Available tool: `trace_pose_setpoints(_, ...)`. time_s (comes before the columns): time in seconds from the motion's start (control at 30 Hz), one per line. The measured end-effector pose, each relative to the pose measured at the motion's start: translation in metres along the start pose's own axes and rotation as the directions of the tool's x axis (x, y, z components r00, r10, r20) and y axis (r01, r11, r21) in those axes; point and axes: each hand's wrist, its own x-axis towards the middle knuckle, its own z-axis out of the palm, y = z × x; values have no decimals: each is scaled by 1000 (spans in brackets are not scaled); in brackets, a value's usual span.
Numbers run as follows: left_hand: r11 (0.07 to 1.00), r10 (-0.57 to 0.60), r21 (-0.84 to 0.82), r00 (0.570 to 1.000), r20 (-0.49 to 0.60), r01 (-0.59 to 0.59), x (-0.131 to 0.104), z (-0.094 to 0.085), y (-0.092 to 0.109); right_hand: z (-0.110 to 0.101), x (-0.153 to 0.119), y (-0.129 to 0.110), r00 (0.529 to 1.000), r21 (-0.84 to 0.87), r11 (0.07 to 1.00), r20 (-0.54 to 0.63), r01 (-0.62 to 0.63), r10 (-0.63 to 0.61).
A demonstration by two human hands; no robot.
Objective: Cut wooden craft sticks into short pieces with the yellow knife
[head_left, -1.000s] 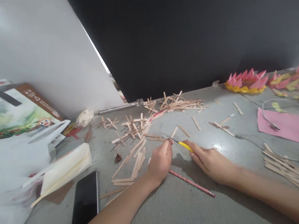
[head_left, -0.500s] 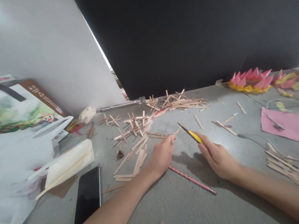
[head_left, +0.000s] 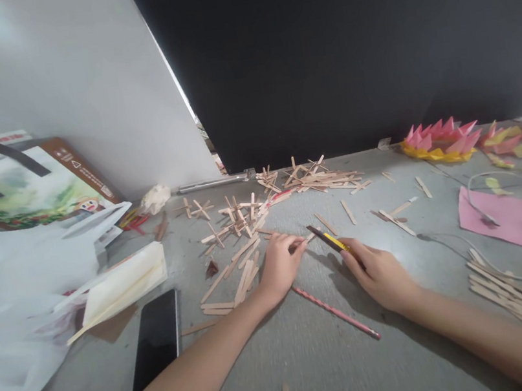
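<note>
Between the thumb and fingers of my left hand (head_left: 281, 261) is a thin wooden stick (head_left: 313, 235), its tip poking out to the right. My right hand (head_left: 381, 270) is wrapped round a yellow and black utility knife (head_left: 334, 241). The knife's dark blade points up and left, close to the stick's end; whether it touches cannot be made out. Just below my left hand lies a pink pencil (head_left: 337, 313). Another loose stick (head_left: 326, 224) rests beyond the blade. Sticks joined into crosses (head_left: 239, 215) are heaped behind my left hand.
A black phone (head_left: 155, 338) lies beside my left forearm, with white plastic bags (head_left: 23, 283) farther left. More wooden sticks (head_left: 506, 296) lie by my right forearm, near a pink sheet (head_left: 516, 229) and a cable (head_left: 448, 236). Pink and yellow paper flowers (head_left: 439, 141) stand at the back right.
The knife has come down and left, nearer the held stick. My left hand has turned slightly, and a loose stick now shows beyond the blade.
</note>
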Motion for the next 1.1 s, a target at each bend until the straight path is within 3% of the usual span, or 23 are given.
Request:
trace_pose_setpoints(0.1,999,-42,-33,999,-14,42,0,0,1,0,0,-1,999,-14,1000,40,-17,17)
trace_pose_setpoints(0.27,999,7,36,1000,-14,-6,0,-2,3,-1,-1,-2,996,-32,999,80,38,-35)
trace_pose_setpoints(0.5,997,37,70,999,-20,-35,0,-2,1,0,-3,-1,992,-27,995,89,93,-90)
trace_pose_setpoints(1.1,998,0,66,1000,5,-1,1,-3,3,-1,-2,-3,991,-38,994,98,99,-95)
